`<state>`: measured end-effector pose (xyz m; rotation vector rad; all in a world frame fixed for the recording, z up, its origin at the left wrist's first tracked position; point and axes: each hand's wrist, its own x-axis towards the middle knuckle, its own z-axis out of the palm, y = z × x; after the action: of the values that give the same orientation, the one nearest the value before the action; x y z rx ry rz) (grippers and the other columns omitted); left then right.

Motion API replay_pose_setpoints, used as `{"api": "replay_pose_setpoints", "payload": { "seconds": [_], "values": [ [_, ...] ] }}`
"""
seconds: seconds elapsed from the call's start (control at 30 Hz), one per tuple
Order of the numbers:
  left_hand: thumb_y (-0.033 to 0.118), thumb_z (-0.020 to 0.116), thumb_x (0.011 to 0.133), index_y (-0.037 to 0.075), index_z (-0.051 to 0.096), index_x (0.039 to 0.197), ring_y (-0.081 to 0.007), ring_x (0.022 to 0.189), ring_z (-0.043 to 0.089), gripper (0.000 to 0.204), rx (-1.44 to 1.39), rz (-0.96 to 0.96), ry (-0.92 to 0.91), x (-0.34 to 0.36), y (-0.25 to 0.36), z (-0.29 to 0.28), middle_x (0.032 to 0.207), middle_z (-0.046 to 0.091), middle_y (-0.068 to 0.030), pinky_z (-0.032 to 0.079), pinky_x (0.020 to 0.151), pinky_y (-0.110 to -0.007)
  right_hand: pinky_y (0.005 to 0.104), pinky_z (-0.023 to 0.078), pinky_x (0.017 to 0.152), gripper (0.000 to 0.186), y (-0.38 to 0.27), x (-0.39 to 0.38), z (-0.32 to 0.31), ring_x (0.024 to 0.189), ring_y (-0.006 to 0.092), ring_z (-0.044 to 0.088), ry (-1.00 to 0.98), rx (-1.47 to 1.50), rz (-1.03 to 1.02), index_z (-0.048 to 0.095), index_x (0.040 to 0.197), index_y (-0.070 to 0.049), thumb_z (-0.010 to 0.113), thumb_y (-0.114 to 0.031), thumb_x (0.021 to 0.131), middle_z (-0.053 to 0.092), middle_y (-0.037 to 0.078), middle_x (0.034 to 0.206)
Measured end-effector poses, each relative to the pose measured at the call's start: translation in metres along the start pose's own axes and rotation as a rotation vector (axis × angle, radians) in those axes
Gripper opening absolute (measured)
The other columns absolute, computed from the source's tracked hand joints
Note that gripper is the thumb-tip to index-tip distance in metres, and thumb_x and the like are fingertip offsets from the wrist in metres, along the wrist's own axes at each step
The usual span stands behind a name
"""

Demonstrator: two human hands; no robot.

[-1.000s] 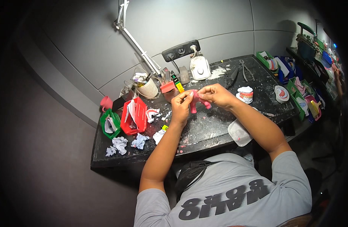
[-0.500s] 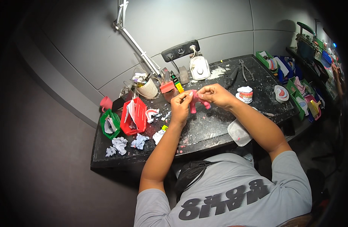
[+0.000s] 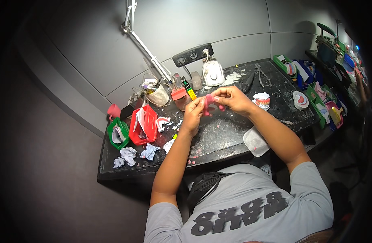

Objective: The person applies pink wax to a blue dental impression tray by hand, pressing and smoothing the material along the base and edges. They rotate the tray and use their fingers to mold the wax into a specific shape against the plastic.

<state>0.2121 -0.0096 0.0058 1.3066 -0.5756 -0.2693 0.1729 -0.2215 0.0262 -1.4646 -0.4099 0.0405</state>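
Above the middle of the black workbench point(image 3: 218, 139), both my hands hold a pink U-shaped denture base point(image 3: 209, 99). On its left side, the thumb and fingers of my left hand point(image 3: 192, 116) pinch it. My right hand point(image 3: 235, 100) grips the opposite side between thumb and fingers. The fingers cover parts of the piece. To the right of my right hand stands a plaster model with a toothed pink denture point(image 3: 262, 101). A white plaster model with a pink arch point(image 3: 300, 100) lies farther right.
Left on the bench are a red bin point(image 3: 153, 126), a green bin point(image 3: 123, 145) and crumpled paper point(image 3: 149, 151). Behind are a woven basket point(image 3: 158, 97), a white dial box point(image 3: 214, 73) and pliers point(image 3: 263, 76). A grey pad point(image 3: 256, 142) overlaps the front edge. A lamp arm point(image 3: 147, 48) rises behind.
The pink denture base has been tilted, so its two ends no longer hang down as far. My right hand has shifted slightly up and right; both hands keep hold.
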Motion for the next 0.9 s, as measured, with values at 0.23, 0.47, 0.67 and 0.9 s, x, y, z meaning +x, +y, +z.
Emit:
{"api": "replay_pose_setpoints", "payload": {
  "seconds": [0.23, 0.47, 0.67, 0.9],
  "values": [
    [0.029, 0.05, 0.108, -0.003, 0.059, 0.125, -0.0211, 0.092, 0.071, 0.037, 0.059, -0.118, -0.159, 0.0, 0.006, -0.004, 0.11, 0.069, -0.0116, 0.06, 0.073, -0.034, 0.0237, 0.049, 0.069, 0.019, -0.002, 0.0, -0.003, 0.079, 0.0057, 0.059, -0.054, -0.077, -0.091, 0.07, 0.114, -0.001, 0.066, -0.011, 0.099, 0.07, 0.001, 0.096],
    [0.021, 0.062, 0.103, -0.003, 0.058, 0.126, -0.0146, 0.099, 0.065, 0.033, 0.155, 0.117, -0.163, -0.003, 0.011, -0.004, 0.11, 0.067, -0.0068, 0.053, 0.089, -0.029, 0.0299, 0.051, 0.09, 0.022, -0.018, -0.007, -0.005, 0.1, 0.0123, 0.065, -0.132, -0.264, -0.28, 0.069, 0.117, 0.001, 0.066, -0.007, 0.096, 0.072, 0.007, 0.112],
    [0.01, 0.071, 0.096, -0.002, 0.058, 0.123, -0.0115, 0.11, 0.058, 0.032, 0.2, 0.297, -0.207, -0.001, 0.011, -0.008, 0.12, 0.061, -0.0063, 0.048, 0.093, -0.025, 0.0331, 0.047, 0.104, 0.029, -0.022, -0.006, -0.007, 0.117, 0.0158, 0.061, -0.101, -0.413, -0.498, 0.069, 0.121, -0.001, 0.071, -0.006, 0.092, 0.069, 0.01, 0.124],
    [0.009, 0.072, 0.094, -0.001, 0.057, 0.123, -0.0162, 0.118, 0.056, 0.034, 0.318, 0.431, -0.199, 0.002, 0.015, -0.014, 0.126, 0.057, -0.01, 0.047, 0.1, -0.029, 0.0325, 0.047, 0.104, 0.035, -0.018, -0.004, -0.004, 0.115, 0.0154, 0.061, 0.054, -0.381, -0.422, 0.069, 0.123, -0.002, 0.076, -0.01, 0.089, 0.065, 0.008, 0.126]
  ]
}}
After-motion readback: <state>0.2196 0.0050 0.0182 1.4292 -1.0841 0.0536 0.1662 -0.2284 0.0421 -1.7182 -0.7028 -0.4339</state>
